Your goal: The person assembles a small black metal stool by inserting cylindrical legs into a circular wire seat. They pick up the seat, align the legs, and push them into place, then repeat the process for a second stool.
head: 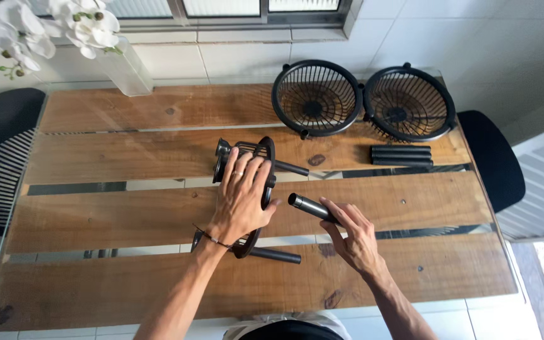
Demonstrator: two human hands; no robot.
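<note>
Black wire baskets (317, 98), two, both empty, on table (127, 151); left hand (242, 200) spread flat on basket frame (259, 195), right hand (355, 236) gripping black tube (310, 206).

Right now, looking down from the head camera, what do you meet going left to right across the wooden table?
White orchid in a vase → left hand on a black wire basket with legs → right hand holding a black tube → bundle of black rods → dark chair.
</note>
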